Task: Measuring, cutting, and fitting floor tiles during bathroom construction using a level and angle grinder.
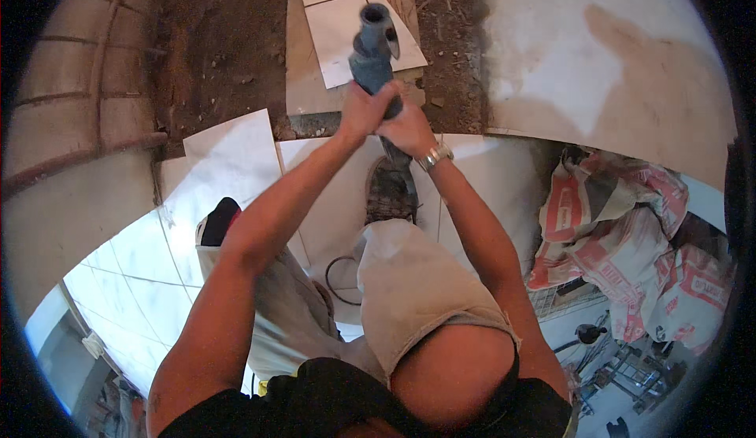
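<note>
Both my hands are closed around a dark blue-grey tool (372,64) with a round hollow end and a second ring-shaped opening at its side. Its exact kind I cannot make out. My left hand (364,113) wraps its body from the left. On the other side, my right hand (407,121), with a metal watch at the wrist, grips it near the lower end. Behind the tool, white tiles (335,33) lie on a wooden board (302,92). A dark shoe (391,190) stands just below my hands on the pale tiled floor.
Bare brown soil (216,60) flanks the board. A loose white tile (231,151) lies at the soil's left edge. Crumpled red-and-white sacks (622,233) are heaped at right, above metal equipment (630,375). Rusty bars (98,84) stand at left. A dark cable (329,277) loops between my legs.
</note>
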Demonstrator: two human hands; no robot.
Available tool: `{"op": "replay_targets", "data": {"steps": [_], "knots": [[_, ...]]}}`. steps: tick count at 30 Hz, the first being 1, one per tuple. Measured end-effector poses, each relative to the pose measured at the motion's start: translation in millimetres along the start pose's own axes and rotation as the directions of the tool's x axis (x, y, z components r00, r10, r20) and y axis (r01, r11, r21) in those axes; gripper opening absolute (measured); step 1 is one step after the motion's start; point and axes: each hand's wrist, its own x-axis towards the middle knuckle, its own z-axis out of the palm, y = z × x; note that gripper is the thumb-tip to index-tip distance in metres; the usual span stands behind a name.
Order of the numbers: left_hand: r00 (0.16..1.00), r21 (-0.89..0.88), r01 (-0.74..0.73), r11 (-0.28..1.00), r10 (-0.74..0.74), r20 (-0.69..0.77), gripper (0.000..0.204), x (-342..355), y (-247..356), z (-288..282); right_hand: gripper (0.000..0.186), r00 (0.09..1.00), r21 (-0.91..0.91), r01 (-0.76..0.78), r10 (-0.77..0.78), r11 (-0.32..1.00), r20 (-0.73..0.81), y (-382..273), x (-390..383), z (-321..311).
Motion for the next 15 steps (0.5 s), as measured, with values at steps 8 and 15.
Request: {"op": "replay_targets", "data": {"steps": [8,15], "knots": [[1.000,-0.116,0.010,0.993,-0.010,0.003,0.035,81,15,-33,0.057,0.982,-0.114,-0.168,0.157,0.979,-0.101,-30,89,14],[1.000,-0.180,0.004,0.984,-0.006,-0.013,0.039,83,-18,-52,0.064,0.976,-0.050,-0.127,0.116,0.991,-0.182,-18,86,48]]}}
